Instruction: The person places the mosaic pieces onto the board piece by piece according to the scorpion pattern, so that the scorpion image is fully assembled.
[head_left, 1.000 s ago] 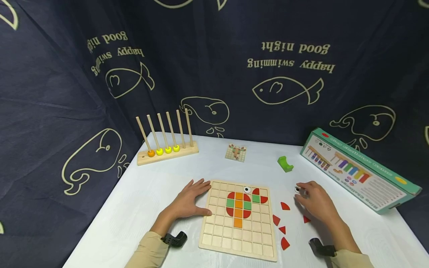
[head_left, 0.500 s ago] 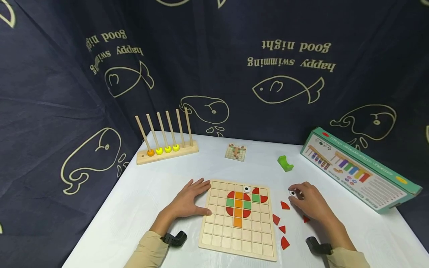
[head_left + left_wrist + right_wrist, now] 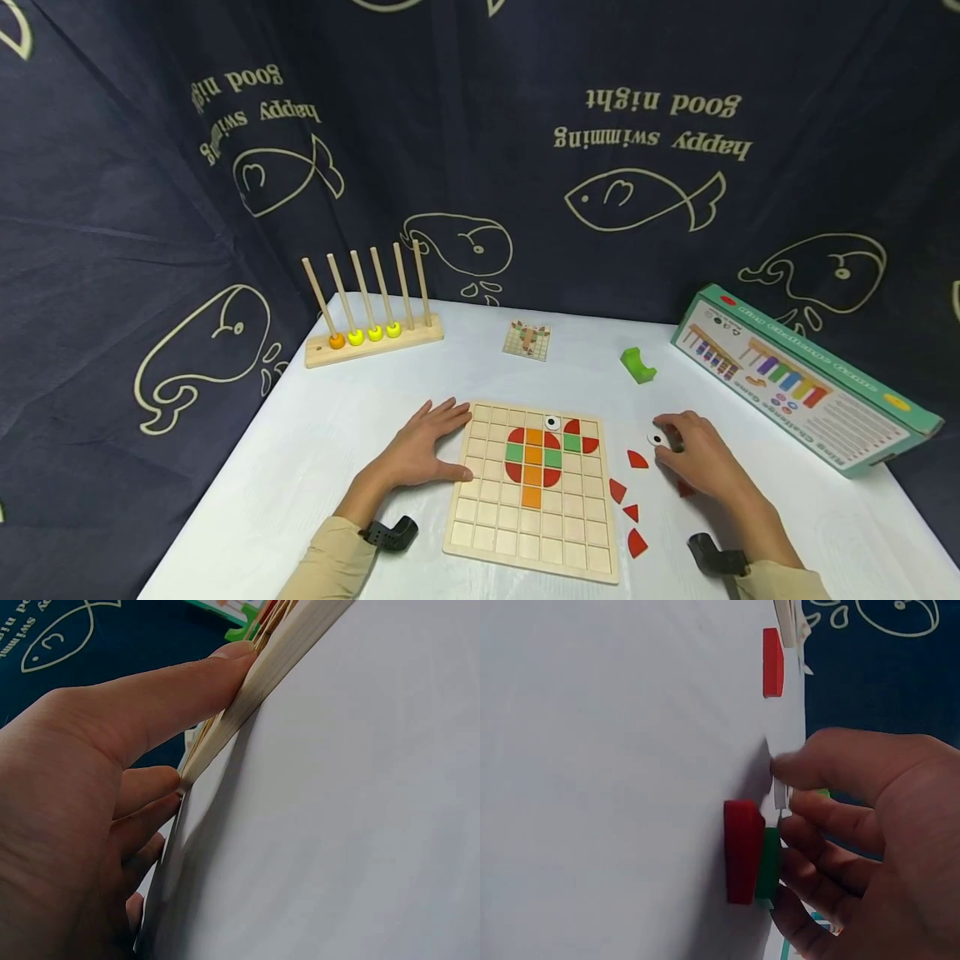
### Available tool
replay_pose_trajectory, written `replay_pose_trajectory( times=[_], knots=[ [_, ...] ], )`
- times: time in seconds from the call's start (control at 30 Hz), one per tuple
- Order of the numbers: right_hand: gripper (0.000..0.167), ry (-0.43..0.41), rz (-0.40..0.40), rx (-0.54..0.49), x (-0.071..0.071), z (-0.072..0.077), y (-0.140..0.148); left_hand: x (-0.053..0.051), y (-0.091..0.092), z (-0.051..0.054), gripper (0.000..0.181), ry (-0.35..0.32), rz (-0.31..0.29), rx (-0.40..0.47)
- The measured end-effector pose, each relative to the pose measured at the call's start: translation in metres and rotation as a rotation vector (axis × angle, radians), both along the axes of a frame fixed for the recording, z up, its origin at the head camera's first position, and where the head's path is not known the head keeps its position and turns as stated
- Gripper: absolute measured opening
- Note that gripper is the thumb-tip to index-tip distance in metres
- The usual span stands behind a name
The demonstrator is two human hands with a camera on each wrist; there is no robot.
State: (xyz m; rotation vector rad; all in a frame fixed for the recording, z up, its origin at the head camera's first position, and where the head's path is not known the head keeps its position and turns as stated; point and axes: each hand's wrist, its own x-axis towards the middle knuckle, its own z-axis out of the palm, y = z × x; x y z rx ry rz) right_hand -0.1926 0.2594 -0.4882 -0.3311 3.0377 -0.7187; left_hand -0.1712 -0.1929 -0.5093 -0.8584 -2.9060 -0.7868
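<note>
A wooden grid board [image 3: 496, 543] lies on the table with orange, green, red and eye pieces set in it. At its left edge my left hand [image 3: 423, 448] rests with fingers spread; in the left wrist view the thumb [image 3: 225, 671] touches the board's side [image 3: 255, 694]. To the right of the board, my right hand [image 3: 701, 454] pinches a round white eye piece [image 3: 656, 437] between thumb and forefinger, low over the table. In the right wrist view the eye piece [image 3: 781, 793] shows edge-on. A red piece [image 3: 741, 851] and a green piece [image 3: 767, 866] lie beneath that hand.
Several red pieces [image 3: 637, 544] lie between board and right hand. Behind stand a small pattern card [image 3: 527, 342], a green curved block [image 3: 638, 366], a peg rack [image 3: 375, 346] with beads, and a long game box [image 3: 795, 375] at right. A dark printed cloth [image 3: 480, 125] hangs behind.
My right hand has shifted left and nearer to me with the eye piece, then settled lower near the table. My left hand and the board have stayed in place.
</note>
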Motion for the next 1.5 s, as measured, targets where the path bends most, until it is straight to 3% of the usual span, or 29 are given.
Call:
replay_pose_trajectory(
  times=[0.2,0.6,1.07,1.5],
  knots=[
    [0.028,-0.029,0.009,-0.005,-0.001,0.003,-0.005,-0.002,0.000,-0.001,0.095,0.006,-0.001,-0.007],
    [0.029,-0.015,0.104,-0.052,-0.007,0.011,-0.028,-0.003,0.002,-0.004,0.097,0.015,0.001,-0.012],
    [0.024,-0.013,0.215,-0.103,-0.019,0.019,-0.075,-0.003,0.002,0.000,0.096,0.009,0.000,-0.016],
    [0.022,0.042,0.349,-0.088,-0.029,0.021,-0.119,-0.002,0.000,-0.002,0.096,0.003,0.008,-0.011]
  ],
)
